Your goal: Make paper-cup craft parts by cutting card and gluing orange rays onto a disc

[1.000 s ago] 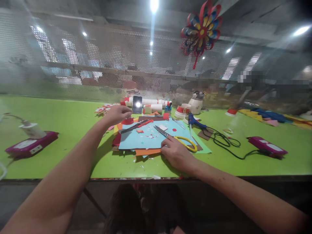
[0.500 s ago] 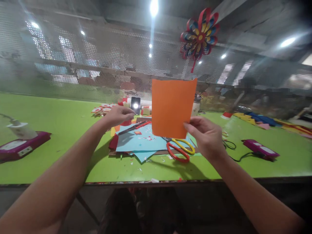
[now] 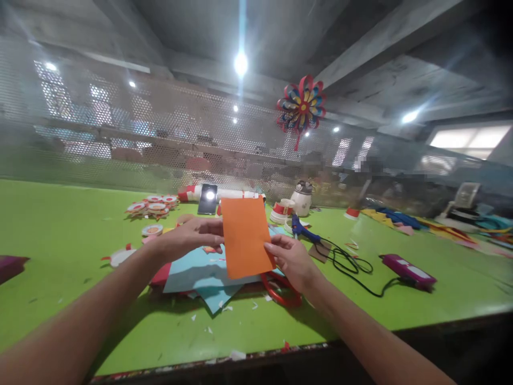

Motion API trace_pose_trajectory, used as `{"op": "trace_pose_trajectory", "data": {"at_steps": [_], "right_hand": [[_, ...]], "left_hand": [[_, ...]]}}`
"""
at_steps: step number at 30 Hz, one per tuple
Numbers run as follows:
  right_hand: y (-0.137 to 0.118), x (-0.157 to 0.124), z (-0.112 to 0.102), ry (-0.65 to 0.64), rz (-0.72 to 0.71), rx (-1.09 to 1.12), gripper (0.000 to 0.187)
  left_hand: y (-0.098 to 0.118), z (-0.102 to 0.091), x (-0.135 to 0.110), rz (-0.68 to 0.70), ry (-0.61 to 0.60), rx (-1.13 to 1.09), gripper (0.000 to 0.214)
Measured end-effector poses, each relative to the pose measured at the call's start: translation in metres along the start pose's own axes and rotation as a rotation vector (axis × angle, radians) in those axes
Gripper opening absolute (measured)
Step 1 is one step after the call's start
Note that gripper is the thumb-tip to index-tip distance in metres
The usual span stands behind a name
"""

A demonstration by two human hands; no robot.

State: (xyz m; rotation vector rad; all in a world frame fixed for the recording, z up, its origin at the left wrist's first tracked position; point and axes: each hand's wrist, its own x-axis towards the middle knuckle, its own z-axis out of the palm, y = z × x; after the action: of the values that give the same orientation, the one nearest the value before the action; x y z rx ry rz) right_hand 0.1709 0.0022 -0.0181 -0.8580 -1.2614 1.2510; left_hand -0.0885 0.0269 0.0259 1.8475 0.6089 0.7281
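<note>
My right hand (image 3: 294,262) pinches the lower right edge of an orange sheet of paper (image 3: 246,238), which stands upright and slightly tilted before me. At the sheet's left edge is my left hand (image 3: 196,235), its fingers apart and their tips at the paper; I see no clear grip there. Light blue paper sheets (image 3: 188,275) lie stacked behind and below the orange one. A red scissors handle (image 3: 280,291) shows under my right hand, while the rest of these scissors is hidden.
A blue glue gun (image 3: 302,231) with a black cord lies to the right, near a purple power strip (image 3: 409,270). Behind are a phone (image 3: 208,199), a roll of red-and-white tape (image 3: 282,210), a white jug (image 3: 302,200) and several red-and-white paper pieces (image 3: 154,207). Paper scraps litter the green table (image 3: 132,337).
The orange sheet has moved lower and left in view and tilted. My left hand has come up to its left edge. The camera view has shifted, and the yellow scissors handle is now hidden.
</note>
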Motion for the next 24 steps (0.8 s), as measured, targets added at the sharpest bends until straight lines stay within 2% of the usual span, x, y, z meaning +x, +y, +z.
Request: {"op": "trace_pose_trajectory", "data": {"at_steps": [3, 11, 16, 21, 24], "right_hand": [[-0.002, -0.001, 0.007, -0.021, 0.045, 0.038, 0.027], [-0.006, -0.013, 0.012, -0.070, 0.085, 0.033, 0.027], [-0.002, -0.024, 0.010, -0.118, 0.097, -0.077, 0.026], [0.000, -0.024, 0.006, -0.087, 0.106, -0.152, 0.027], [-0.001, -0.025, 0.005, -0.047, 0.083, -0.185, 0.027]], "left_hand": [[-0.003, 0.004, 0.003, -0.049, 0.112, 0.044, 0.020], [-0.010, 0.004, 0.007, -0.131, 0.222, -0.092, 0.018], [-0.011, 0.005, 0.006, -0.099, 0.180, -0.050, 0.020], [-0.013, 0.006, 0.006, -0.031, 0.123, -0.001, 0.021], [-0.015, 0.005, 0.006, -0.039, 0.116, -0.002, 0.021]]}}
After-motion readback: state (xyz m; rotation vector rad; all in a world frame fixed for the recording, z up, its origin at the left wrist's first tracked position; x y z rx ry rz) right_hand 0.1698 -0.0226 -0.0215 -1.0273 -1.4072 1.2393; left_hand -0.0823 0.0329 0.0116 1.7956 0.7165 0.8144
